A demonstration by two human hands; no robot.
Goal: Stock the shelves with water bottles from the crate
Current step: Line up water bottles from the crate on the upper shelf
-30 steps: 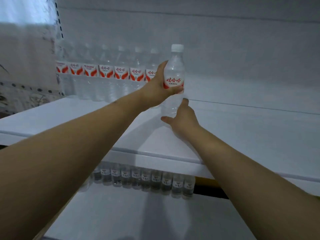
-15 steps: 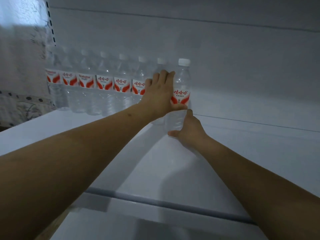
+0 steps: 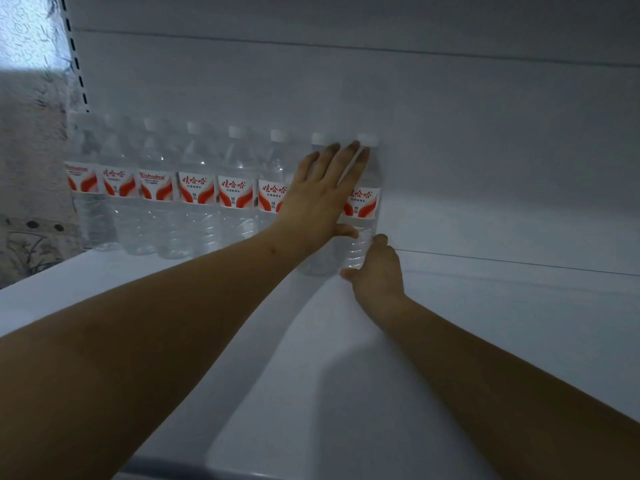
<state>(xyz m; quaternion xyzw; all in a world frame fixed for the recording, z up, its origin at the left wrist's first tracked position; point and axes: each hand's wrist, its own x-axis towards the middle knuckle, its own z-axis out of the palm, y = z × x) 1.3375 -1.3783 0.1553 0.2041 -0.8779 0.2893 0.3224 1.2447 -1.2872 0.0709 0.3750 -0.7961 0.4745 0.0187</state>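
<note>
A row of several clear water bottles with red and white labels stands along the back of the white shelf. The rightmost bottle stands upright at the row's right end. My left hand lies flat with straight fingers against the front of the last two bottles. My right hand holds the rightmost bottle low down, thumb and fingers curled round its base. The crate is out of sight.
The shelf's back panel rises right behind the bottles. A slotted upright marks the shelf's left end, with patterned wall beyond it. To the right of the row is bare shelf surface.
The held bottle has been carried back and set upright at the right end of the row. My left hand went from gripping it to lying flat against the bottles.
</note>
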